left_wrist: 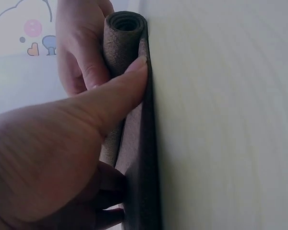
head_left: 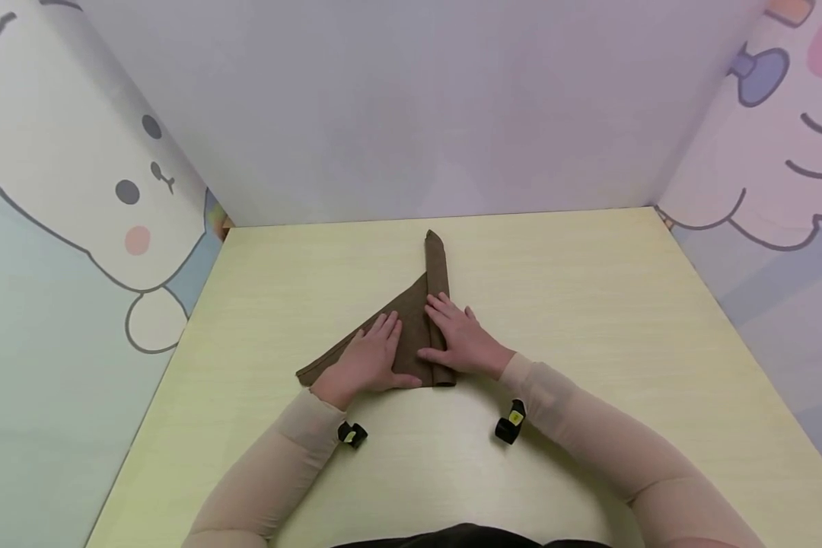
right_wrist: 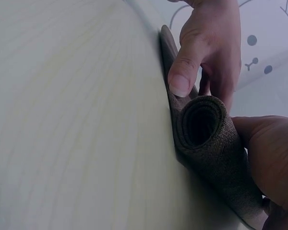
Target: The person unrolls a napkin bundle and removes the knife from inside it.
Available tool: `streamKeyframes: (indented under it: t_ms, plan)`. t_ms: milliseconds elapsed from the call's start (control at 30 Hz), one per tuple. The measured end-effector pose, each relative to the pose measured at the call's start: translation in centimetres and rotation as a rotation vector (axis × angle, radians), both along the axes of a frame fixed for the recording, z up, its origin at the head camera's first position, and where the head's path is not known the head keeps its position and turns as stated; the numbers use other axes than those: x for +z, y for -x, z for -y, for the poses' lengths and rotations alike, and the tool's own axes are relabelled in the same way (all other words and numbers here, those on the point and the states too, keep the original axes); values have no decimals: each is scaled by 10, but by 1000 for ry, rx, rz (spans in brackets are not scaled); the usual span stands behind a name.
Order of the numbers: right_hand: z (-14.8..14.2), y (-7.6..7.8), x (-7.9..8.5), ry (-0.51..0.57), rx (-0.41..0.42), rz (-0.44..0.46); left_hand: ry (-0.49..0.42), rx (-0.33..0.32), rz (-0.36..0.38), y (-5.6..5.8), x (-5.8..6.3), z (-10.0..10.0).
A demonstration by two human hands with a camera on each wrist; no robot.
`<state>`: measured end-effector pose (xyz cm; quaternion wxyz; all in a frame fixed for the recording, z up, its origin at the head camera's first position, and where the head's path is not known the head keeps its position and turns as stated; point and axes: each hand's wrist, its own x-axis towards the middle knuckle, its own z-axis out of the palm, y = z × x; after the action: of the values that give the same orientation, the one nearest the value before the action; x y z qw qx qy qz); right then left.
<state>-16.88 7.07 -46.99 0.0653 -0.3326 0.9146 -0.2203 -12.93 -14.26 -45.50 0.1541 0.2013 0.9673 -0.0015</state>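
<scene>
A brown cloth lies on the table, its right side wound into a narrow roll and its left side still flat, tapering to a corner at the left. My left hand rests on the flat part with fingers extended, the thumb reaching along the near edge toward the roll. On the roll rests my right hand, fingers stretched across it and thumb pointing left. Spiral layers show at the near end of the roll in the right wrist view. The left wrist view has the left thumb pressing the cloth beside the roll.
The pale wooden table meets a plain white wall at the back. Panels with cartoon figures stand at the left and right. Each wrist carries a small black camera.
</scene>
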Motion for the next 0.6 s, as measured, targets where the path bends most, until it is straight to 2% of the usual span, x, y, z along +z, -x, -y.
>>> streamKeyframes:
  t_ms: [600]
  plan:
    - [0, 0, 3, -16, 7, 26, -29, -2, -11, -5, 3, 9]
